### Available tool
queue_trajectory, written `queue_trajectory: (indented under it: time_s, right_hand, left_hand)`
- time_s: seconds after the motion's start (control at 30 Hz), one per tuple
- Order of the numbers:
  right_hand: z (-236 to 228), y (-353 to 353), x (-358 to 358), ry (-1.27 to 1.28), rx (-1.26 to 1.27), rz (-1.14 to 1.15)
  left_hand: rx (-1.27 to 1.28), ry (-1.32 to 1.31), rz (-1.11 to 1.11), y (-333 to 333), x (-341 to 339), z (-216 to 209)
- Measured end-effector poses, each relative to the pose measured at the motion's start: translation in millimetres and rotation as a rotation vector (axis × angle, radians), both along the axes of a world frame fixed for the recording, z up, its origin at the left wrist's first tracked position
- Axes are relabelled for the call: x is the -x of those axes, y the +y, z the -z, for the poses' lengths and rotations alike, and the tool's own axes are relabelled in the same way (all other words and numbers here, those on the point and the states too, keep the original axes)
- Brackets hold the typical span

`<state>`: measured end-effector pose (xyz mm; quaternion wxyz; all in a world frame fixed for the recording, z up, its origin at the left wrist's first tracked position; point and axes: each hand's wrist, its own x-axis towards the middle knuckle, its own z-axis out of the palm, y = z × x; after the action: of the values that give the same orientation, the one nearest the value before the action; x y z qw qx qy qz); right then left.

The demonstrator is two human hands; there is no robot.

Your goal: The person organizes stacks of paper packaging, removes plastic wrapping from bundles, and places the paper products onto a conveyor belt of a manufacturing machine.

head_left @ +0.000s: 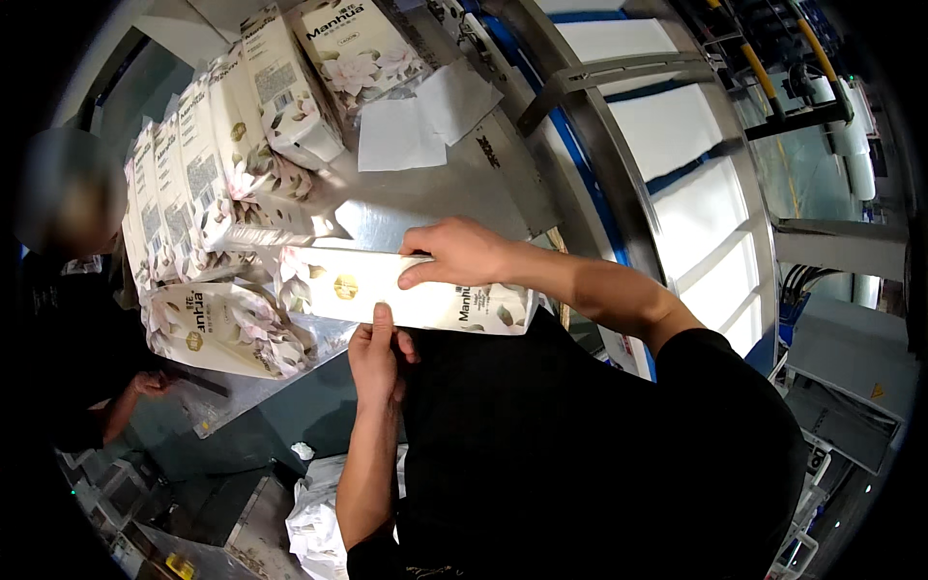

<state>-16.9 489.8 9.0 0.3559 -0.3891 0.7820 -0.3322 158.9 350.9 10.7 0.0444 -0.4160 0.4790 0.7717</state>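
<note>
A long cream tissue pack with a floral print and a round gold mark lies across the front of my body. My right hand grips its far edge, the thumb resting on top. From the near side my left hand pinches it, thumb on the upper face and fingers curled underneath. Just left of it another floral pack lies on the metal table. Behind that, several similar packs stand close together in a row.
Two more packs lie at the table's far end, beside loose white sheets. To the right runs a conveyor carrying white stacks. A co-worker stands at the left, one hand near a dark flat strip. White crumpled material sits below.
</note>
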Motion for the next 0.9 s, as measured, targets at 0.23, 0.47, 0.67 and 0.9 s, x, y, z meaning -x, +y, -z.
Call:
queue_trajectory:
  time_s: [0.23,0.47,0.67,0.9]
  right_hand:
    - [4.2,-15.2,-12.5,0.327,0.084,-0.109]
    - [13.0,-32.3,-17.6,0.459,0.189,-0.138]
    - [2.6,-49.3,-15.9,0.327,0.179,-0.154]
    - [-39.3,-35.5,-9.2,0.287,-0.226,-0.418]
  left_hand:
    - [0.063,0.05,-0.138,1.1,-23.5,10.3]
    - [0.1,0.133,-0.207,-3.9,-42.3,10.7]
    - [0.112,0.069,-0.2,-13.5,-43.4,12.7]
    - [0.064,-0.126,0.239,-1.9,-43.7,1.5]
